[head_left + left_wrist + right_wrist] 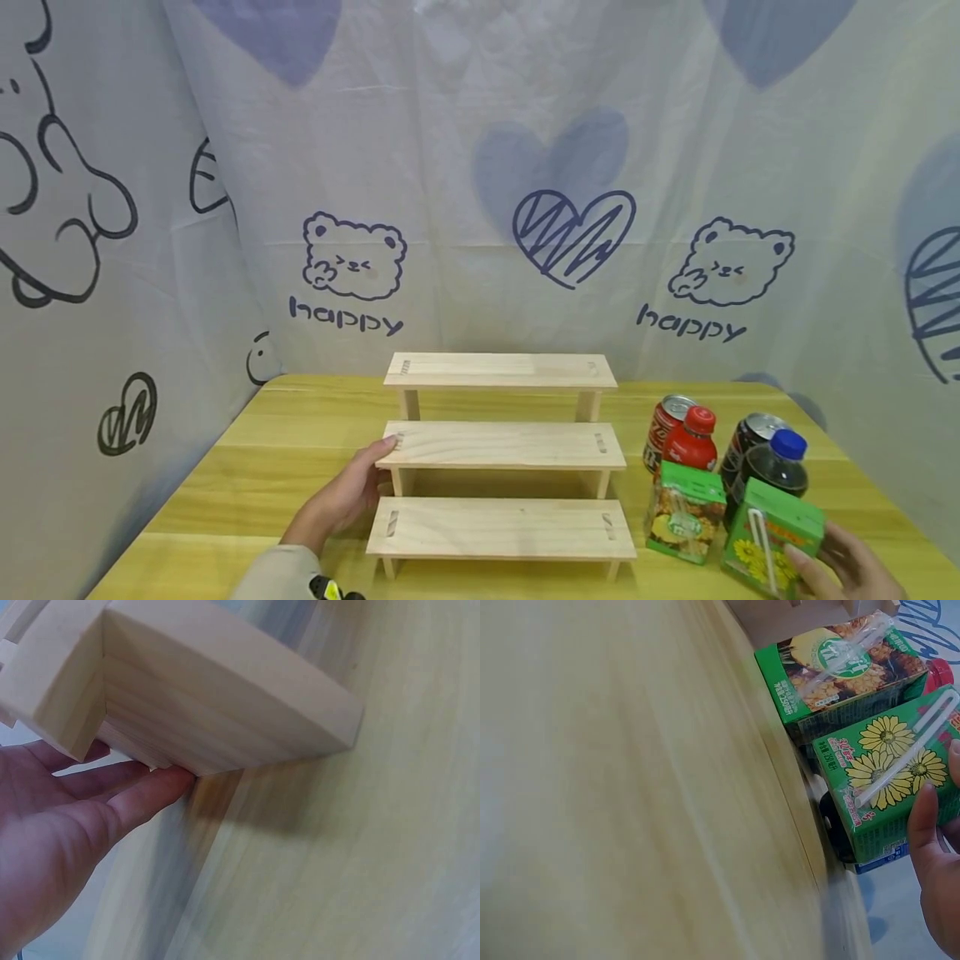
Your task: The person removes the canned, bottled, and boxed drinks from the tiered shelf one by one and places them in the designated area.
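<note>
A pale wooden three-step display shelf (501, 527) stands on the table. My left hand (351, 492) grips the left end of its middle step; in the left wrist view, the fingertips touch the wooden side. On the right, my right hand (851, 567) holds a green drink carton (889, 769) with yellow flowers and a wrapped straw on its face. The carton is tilted; whether its base touches the table cannot be told. Beside it stands a second green carton (684, 512) with pineapple pictures, also bearing a straw.
Behind the cartons stand a red can (660, 425), a red-capped red bottle (690, 446), a black can (742, 437) and a blue-capped dark bottle (780, 467). A printed white cloth (465, 167) hangs behind the wood-grain table (300, 417).
</note>
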Motion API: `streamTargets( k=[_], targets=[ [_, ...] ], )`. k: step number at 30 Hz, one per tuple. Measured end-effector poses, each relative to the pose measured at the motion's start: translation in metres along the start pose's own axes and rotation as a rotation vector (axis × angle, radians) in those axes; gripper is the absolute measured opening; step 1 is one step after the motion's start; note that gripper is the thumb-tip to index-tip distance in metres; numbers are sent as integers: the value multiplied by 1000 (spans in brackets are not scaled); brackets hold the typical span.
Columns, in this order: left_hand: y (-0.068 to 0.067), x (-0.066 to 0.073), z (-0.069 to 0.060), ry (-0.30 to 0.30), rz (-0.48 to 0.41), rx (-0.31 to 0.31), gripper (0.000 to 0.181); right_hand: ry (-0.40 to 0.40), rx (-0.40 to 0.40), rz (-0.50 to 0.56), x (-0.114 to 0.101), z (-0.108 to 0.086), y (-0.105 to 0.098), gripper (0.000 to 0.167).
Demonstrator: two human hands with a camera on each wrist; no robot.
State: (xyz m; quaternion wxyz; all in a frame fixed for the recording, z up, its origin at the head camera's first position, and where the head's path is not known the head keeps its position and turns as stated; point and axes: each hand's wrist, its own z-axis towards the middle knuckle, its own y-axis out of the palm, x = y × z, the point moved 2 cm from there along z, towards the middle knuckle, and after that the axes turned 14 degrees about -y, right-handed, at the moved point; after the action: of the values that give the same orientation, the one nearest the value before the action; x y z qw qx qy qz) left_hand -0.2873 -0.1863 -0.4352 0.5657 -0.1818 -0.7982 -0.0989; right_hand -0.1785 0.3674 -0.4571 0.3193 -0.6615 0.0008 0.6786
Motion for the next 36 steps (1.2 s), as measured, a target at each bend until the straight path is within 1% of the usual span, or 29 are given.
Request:
streamTargets(
  k=[1, 4, 5, 8, 11, 19, 27, 33, 36],
  targets=[
    [0, 0, 0, 3, 3, -5, 75, -11, 6, -7, -1, 0, 0, 80],
    [4, 3, -3, 7, -4, 12, 76, -42, 28, -28, -3, -1, 0, 76],
    [5, 4, -4, -5, -14, 15, 75, -48, 38, -26, -3, -1, 0, 76],
    [9, 8, -8, -9, -34, 33, 74, -50, 41, -10, -1, 0, 1, 76],
    [11, 10, -10, -22, -51, 33, 70, -53, 36, -5, 3, 1, 1, 77],
    [11, 10, -10, -23, -53, 44, 71, 9, 25, 30, 6, 4, 2, 81],
    [10, 10, -11, -18, -49, 47, 70, 23, 29, 84, 14, 6, 0, 82],
    [10, 10, -11, -18, -43, 54, 72, 79, -5, 143, 11, 5, -2, 92],
    [10, 10, -10, -22, -41, 55, 72, 107, -16, 130, 6, 3, -2, 100]
  ],
)
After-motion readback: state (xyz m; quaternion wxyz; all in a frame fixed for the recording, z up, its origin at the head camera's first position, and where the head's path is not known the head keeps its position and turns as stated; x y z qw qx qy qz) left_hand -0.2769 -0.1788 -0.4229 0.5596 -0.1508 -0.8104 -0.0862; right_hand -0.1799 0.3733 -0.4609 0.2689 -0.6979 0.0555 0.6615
